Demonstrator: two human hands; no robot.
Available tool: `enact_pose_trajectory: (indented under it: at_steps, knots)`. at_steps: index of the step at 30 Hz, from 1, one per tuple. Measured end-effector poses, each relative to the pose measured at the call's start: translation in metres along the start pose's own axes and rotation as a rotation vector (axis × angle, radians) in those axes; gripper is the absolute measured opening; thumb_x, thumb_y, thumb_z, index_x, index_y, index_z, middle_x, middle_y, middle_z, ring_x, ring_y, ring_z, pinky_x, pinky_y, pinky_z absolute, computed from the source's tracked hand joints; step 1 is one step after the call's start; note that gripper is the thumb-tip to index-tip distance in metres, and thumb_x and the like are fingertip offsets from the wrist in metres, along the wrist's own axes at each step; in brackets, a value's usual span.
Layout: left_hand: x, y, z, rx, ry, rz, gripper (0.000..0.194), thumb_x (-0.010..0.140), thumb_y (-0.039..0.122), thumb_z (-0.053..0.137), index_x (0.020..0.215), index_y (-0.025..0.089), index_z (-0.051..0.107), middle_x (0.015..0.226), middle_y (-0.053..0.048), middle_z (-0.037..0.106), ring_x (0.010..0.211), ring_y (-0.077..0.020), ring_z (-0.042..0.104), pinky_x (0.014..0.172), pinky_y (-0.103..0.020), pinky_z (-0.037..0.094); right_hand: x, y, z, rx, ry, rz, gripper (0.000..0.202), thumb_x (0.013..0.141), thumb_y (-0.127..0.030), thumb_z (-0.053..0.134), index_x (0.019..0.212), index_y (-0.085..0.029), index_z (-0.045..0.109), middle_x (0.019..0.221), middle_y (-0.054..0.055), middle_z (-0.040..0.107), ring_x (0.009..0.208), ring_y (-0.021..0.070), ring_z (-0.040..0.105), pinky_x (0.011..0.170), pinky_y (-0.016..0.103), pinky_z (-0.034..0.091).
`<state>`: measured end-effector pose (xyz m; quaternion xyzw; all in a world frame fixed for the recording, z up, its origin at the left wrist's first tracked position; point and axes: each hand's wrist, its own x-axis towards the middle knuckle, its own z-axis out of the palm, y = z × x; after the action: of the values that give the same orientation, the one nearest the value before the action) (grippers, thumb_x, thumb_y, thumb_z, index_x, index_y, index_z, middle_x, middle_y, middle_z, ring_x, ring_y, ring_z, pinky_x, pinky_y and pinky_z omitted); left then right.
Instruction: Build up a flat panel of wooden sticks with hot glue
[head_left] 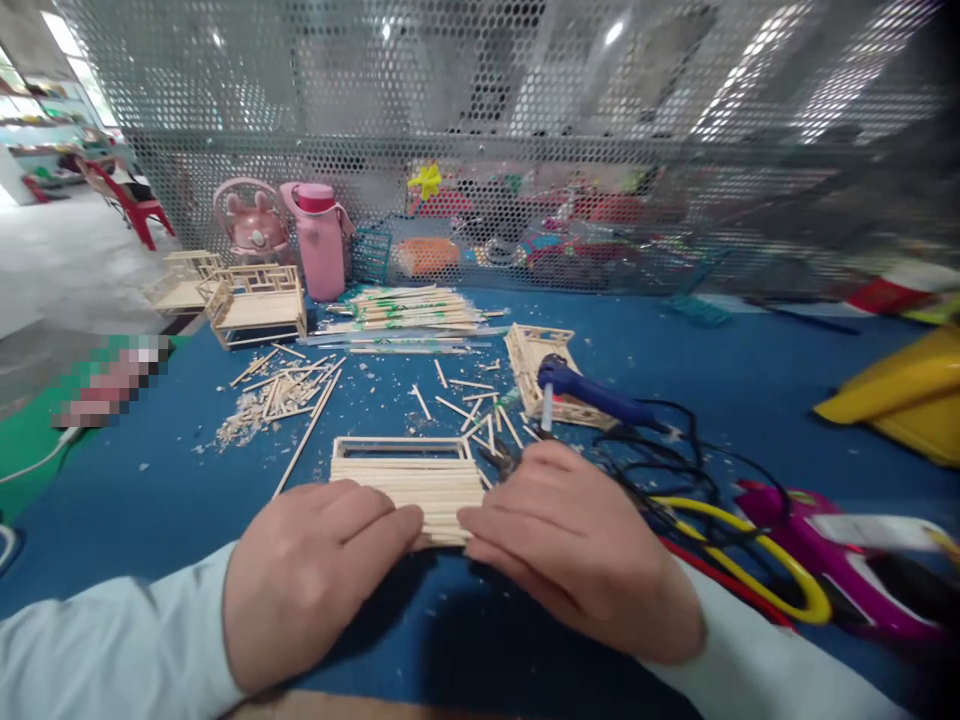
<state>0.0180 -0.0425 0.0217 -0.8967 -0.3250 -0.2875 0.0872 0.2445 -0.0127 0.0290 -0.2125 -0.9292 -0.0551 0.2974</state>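
A small rectangular frame of pale wooden sticks (pixel 405 480) lies in front of me, mostly covered by a row of sticks laid side by side, with a gap at its far edge. My left hand (pixel 315 565) grips its near left side, thumb and fingers pressed to the sticks. My right hand (pixel 577 550) pinches the near right corner. Parts of the frame's near edge are hidden by my fingers. Just beyond my right hand rests a blue glue gun (pixel 600 392) with a pale nozzle. A dark tool (pixel 501 460), perhaps pliers, is partly hidden there.
Miniature stick furniture (pixel 259 308) stands at the back left; another piece (pixel 532 350) lies behind the glue gun. Stick offcuts (pixel 281 395) and bundled sticks (pixel 420 310) cover the blue table (pixel 750 390). Yellow-handled scissors (pixel 814 600), black cables and a pink bottle (pixel 321 250) are around.
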Motion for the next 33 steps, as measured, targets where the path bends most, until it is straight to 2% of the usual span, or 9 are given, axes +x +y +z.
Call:
enact_pose_trajectory:
  at_steps: [3, 7, 10, 13, 15, 19, 23, 28, 33]
  knots:
    - [0.003, 0.001, 0.007, -0.036, -0.019, -0.008, 0.025, 0.092, 0.022, 0.036, 0.090, 0.015, 0.060, 0.070, -0.002, 0.064, 0.059, -0.0117, 0.059, 0.053, -0.022, 0.047, -0.003, -0.004, 0.008, 0.093, -0.012, 0.056, 0.011, 0.084, -0.017, 0.051, 0.086, -0.017, 0.061, 0.070, 0.000, 0.066, 0.063, 0.0112, 0.054, 0.063, 0.029, 0.036]
    - [0.002, -0.001, 0.014, -0.069, -0.049, -0.012, 0.024, 0.092, 0.021, 0.037, 0.090, 0.016, 0.060, 0.073, -0.003, 0.065, 0.061, -0.0119, 0.059, 0.054, -0.022, 0.047, -0.004, -0.004, 0.011, 0.144, -0.114, 0.149, 0.016, 0.085, -0.014, 0.046, 0.081, -0.018, 0.061, 0.069, 0.000, 0.064, 0.062, 0.0110, 0.054, 0.060, 0.027, 0.037]
    - [0.001, -0.007, 0.011, -0.062, -0.011, -0.033, 0.019, 0.089, 0.020, 0.043, 0.096, 0.017, 0.060, 0.084, -0.004, 0.066, 0.074, -0.0137, 0.060, 0.065, -0.025, 0.048, -0.005, -0.001, 0.013, 0.060, -0.095, 0.233, 0.019, 0.087, -0.015, 0.044, 0.080, -0.018, 0.061, 0.070, 0.001, 0.066, 0.065, 0.0120, 0.057, 0.061, 0.026, 0.041]
    - [-0.003, -0.023, 0.003, 0.013, 0.103, -0.155, 0.024, 0.085, 0.012, 0.046, 0.106, 0.019, 0.058, 0.097, -0.006, 0.064, 0.091, -0.0168, 0.057, 0.081, -0.030, 0.046, -0.008, 0.008, 0.016, -0.049, -0.057, 0.326, 0.019, 0.088, -0.017, 0.043, 0.085, -0.018, 0.062, 0.075, 0.002, 0.069, 0.067, 0.0121, 0.061, 0.061, 0.024, 0.044]
    - [-0.008, -0.037, 0.000, 0.063, 0.173, -0.290, 0.028, 0.083, 0.007, 0.044, 0.105, 0.019, 0.058, 0.097, -0.006, 0.062, 0.091, -0.0164, 0.056, 0.080, -0.030, 0.046, -0.008, 0.013, 0.019, -0.101, -0.054, 0.345, 0.020, 0.089, -0.018, 0.042, 0.087, -0.018, 0.062, 0.077, 0.002, 0.069, 0.067, 0.0126, 0.062, 0.060, 0.023, 0.046]
    - [-0.021, -0.063, 0.005, 0.022, 0.131, -0.437, 0.029, 0.080, 0.005, 0.040, 0.093, 0.016, 0.063, 0.093, -0.007, 0.061, 0.087, -0.0158, 0.058, 0.077, -0.029, 0.048, -0.006, 0.019, 0.025, -0.178, -0.060, 0.295, 0.022, 0.089, -0.017, 0.040, 0.089, -0.017, 0.062, 0.078, 0.004, 0.069, 0.069, 0.0144, 0.063, 0.061, 0.025, 0.047]
    - [-0.025, -0.071, 0.011, -0.056, 0.057, -0.411, 0.034, 0.076, 0.002, 0.038, 0.084, 0.017, 0.068, 0.086, -0.005, 0.062, 0.082, -0.0149, 0.058, 0.073, -0.029, 0.049, -0.003, 0.020, 0.030, -0.184, -0.075, 0.274, 0.023, 0.089, -0.017, 0.039, 0.087, -0.018, 0.062, 0.077, 0.005, 0.068, 0.069, 0.0151, 0.063, 0.061, 0.025, 0.047]
    - [-0.025, -0.069, 0.013, -0.084, 0.040, -0.337, 0.038, 0.074, 0.001, 0.040, 0.084, 0.021, 0.070, 0.086, -0.005, 0.063, 0.080, -0.0144, 0.057, 0.072, -0.030, 0.048, -0.003, 0.023, 0.030, -0.173, -0.076, 0.274, 0.025, 0.089, -0.018, 0.037, 0.087, -0.019, 0.062, 0.078, 0.005, 0.068, 0.068, 0.0155, 0.063, 0.059, 0.025, 0.048]
    - [-0.027, -0.066, 0.016, -0.100, -0.008, -0.337, 0.038, 0.072, 0.000, 0.040, 0.084, 0.019, 0.070, 0.085, -0.005, 0.062, 0.079, -0.0159, 0.055, 0.071, -0.032, 0.047, -0.003, 0.025, 0.029, -0.182, -0.087, 0.277, 0.027, 0.090, -0.019, 0.036, 0.087, -0.018, 0.062, 0.078, 0.006, 0.068, 0.069, 0.0162, 0.063, 0.058, 0.026, 0.048]
